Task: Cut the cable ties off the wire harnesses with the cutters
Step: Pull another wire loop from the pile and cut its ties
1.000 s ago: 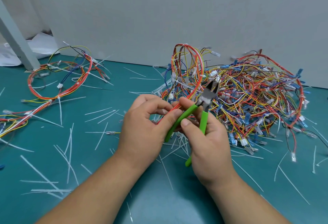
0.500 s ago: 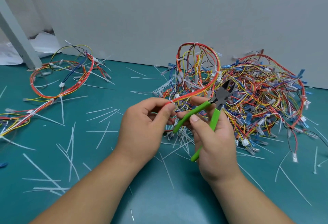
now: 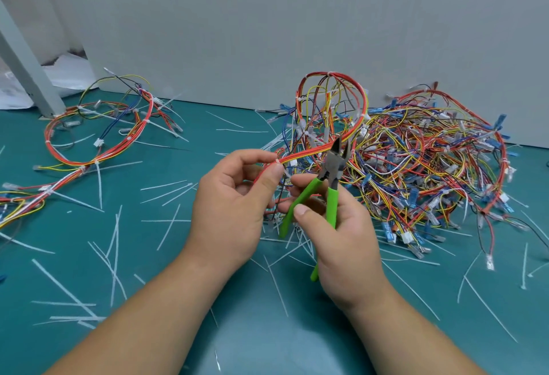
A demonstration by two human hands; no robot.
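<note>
Your left hand [image 3: 234,205] is pinching the harness [image 3: 312,153] between thumb and fingers; your right hand [image 3: 341,244] is gripping the cutters [image 3: 334,166], blades parted, beside it.

My left hand [image 3: 230,214], right hand [image 3: 344,247]: bare, nails short and rounded. Left forearm [image 3: 142,315], right forearm [image 3: 416,342]: bare to frame edge.

Teal table [image 3: 267,345]: harness piles [image 3: 430,166], cut ties [image 3: 113,244].
</note>
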